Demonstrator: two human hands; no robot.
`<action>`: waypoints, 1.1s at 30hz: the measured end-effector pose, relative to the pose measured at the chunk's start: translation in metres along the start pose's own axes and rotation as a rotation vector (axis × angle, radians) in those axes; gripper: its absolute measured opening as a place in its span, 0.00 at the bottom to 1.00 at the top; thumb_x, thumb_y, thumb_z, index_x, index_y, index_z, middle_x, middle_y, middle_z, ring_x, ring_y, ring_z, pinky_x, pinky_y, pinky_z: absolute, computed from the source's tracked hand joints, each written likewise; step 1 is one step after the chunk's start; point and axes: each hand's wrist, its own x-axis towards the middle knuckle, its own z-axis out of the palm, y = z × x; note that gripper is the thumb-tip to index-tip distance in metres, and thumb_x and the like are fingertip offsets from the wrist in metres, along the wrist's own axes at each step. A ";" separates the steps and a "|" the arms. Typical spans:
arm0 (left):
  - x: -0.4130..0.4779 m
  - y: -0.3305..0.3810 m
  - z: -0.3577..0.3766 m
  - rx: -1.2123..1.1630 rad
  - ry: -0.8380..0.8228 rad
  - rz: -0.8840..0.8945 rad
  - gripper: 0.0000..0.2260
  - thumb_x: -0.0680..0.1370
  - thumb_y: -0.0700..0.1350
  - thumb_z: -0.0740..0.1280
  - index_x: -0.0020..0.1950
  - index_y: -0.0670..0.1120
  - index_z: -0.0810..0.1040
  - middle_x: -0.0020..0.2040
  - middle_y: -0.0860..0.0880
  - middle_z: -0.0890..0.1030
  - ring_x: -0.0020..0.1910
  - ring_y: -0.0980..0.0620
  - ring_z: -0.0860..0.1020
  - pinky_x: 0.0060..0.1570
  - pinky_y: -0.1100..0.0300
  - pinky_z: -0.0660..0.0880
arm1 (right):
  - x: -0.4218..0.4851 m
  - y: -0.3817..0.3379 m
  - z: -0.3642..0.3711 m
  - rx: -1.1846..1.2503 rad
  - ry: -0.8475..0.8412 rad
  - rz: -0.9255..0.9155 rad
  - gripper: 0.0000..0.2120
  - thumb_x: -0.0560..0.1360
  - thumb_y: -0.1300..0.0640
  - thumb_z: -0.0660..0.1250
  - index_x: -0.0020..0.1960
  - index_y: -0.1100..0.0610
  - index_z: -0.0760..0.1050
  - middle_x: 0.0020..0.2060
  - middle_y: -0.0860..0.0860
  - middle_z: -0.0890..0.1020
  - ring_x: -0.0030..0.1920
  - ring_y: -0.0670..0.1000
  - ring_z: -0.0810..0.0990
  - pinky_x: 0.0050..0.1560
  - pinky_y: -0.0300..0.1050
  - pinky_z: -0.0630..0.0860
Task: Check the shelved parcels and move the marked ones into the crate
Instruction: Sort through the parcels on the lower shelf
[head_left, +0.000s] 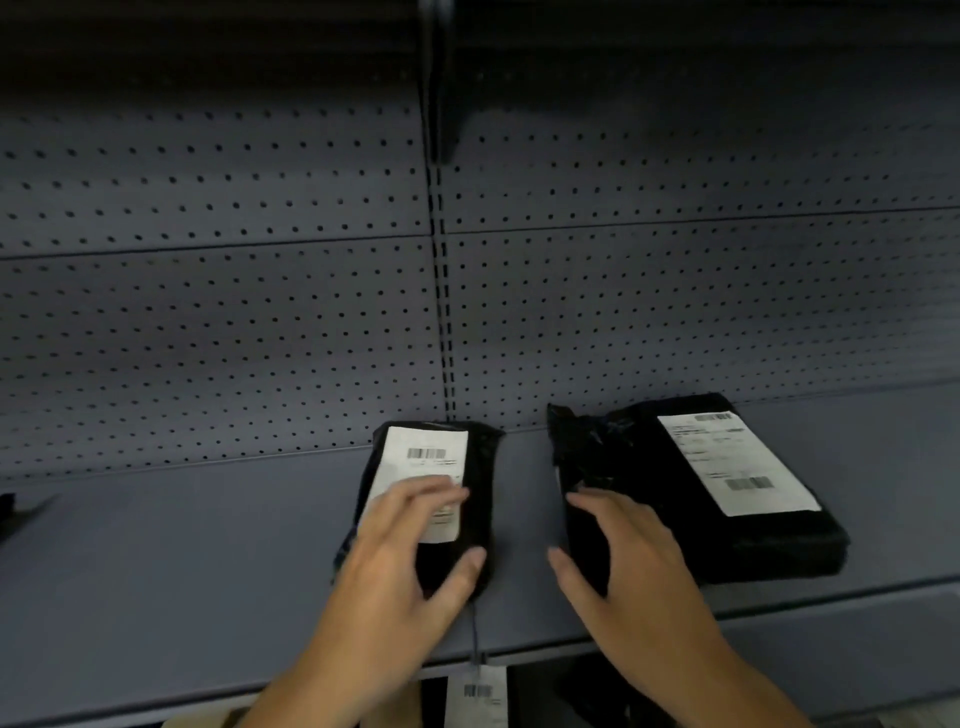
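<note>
A grey shelf (182, 545) backed by pegboard (208, 312) holds 2 black parcels, lying flat and apart. The small parcel (480, 467) sits at centre with a white barcode label (426, 452) on top. The left hand (395, 561) rests on it, fingers laid loosely across the label, thumb against the near end. The large parcel (649, 467) lies to the right, also with a white label (737, 462). The right hand (634, 561), fingers spread, touches its left edge. A barcode tag (478, 693) hangs below the shelf's front edge.
</note>
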 end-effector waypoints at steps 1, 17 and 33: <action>0.001 0.012 0.014 -0.015 -0.045 0.025 0.20 0.77 0.60 0.69 0.69 0.63 0.73 0.68 0.69 0.67 0.73 0.65 0.66 0.68 0.74 0.59 | -0.002 0.011 -0.008 -0.012 0.000 -0.003 0.25 0.78 0.41 0.67 0.73 0.43 0.67 0.69 0.38 0.69 0.69 0.40 0.63 0.69 0.36 0.59; 0.003 0.060 0.127 -0.012 -0.162 -0.241 0.25 0.73 0.68 0.67 0.68 0.73 0.64 0.64 0.70 0.69 0.69 0.72 0.63 0.70 0.69 0.63 | -0.026 0.109 -0.046 -0.037 -0.148 -0.030 0.29 0.69 0.44 0.75 0.67 0.50 0.74 0.64 0.45 0.79 0.59 0.47 0.82 0.47 0.34 0.78; 0.026 0.062 0.101 -0.118 -0.071 -0.125 0.34 0.70 0.51 0.80 0.72 0.67 0.69 0.61 0.62 0.74 0.66 0.59 0.74 0.67 0.64 0.70 | -0.002 0.103 -0.032 0.169 -0.082 -0.150 0.41 0.69 0.55 0.81 0.74 0.36 0.65 0.71 0.26 0.61 0.71 0.33 0.61 0.64 0.21 0.58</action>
